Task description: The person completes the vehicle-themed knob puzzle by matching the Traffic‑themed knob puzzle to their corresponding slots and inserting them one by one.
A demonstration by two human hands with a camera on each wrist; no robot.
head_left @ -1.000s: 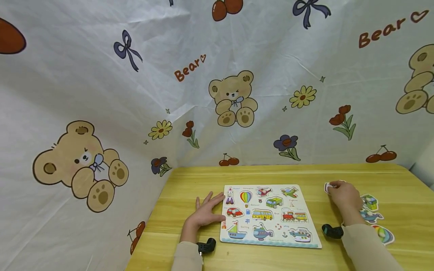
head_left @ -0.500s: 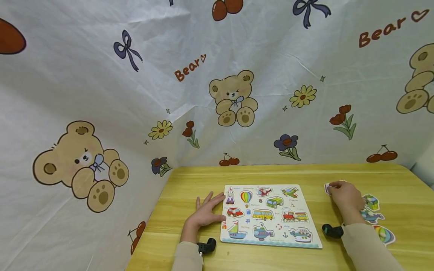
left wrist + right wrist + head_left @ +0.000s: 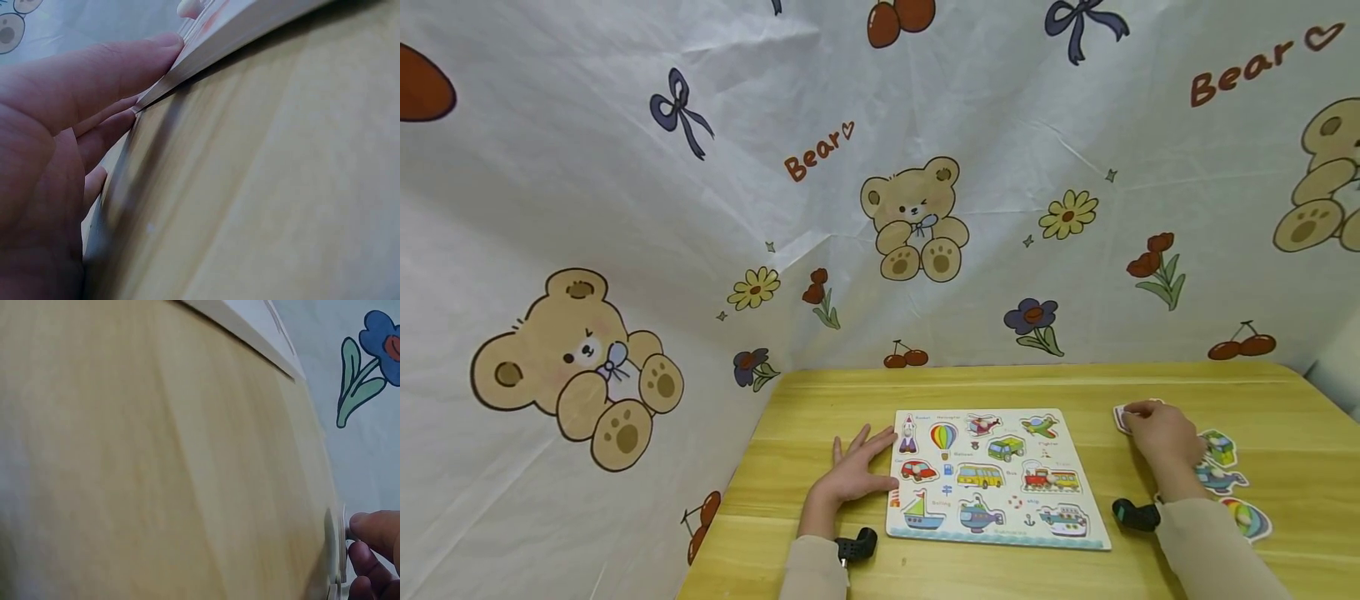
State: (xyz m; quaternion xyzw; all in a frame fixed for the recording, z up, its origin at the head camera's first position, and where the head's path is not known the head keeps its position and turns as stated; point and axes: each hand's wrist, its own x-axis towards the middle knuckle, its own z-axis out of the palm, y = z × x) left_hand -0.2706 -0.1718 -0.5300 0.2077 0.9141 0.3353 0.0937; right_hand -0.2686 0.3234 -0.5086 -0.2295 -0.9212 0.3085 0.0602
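A white puzzle board (image 3: 952,527) printed with vehicles, a balloon and a rocket lies flat on the wooden table. My left hand (image 3: 850,475) spreads its fingers at the board's left edge; the left wrist view has the thumb (image 3: 144,59) against the board's side. Right of the board, my right hand (image 3: 1165,435) pinches a puzzle piece (image 3: 1122,419), whose picture is mostly covered by the fingers. In the right wrist view, thumb and finger grip a small knob on this thin piece (image 3: 342,550), which stands tilted close to the tabletop.
Beside my right forearm lie more puzzle pieces: a green one (image 3: 1219,447), a blue submarine-like one (image 3: 1223,478) and a striped balloon (image 3: 1247,518), partly behind the sleeve. A white cloth (image 3: 820,208) with bears hangs along the table's back and left side.
The piece in my right hand has shifted very slightly to the left. My left hand and the board stay in place.
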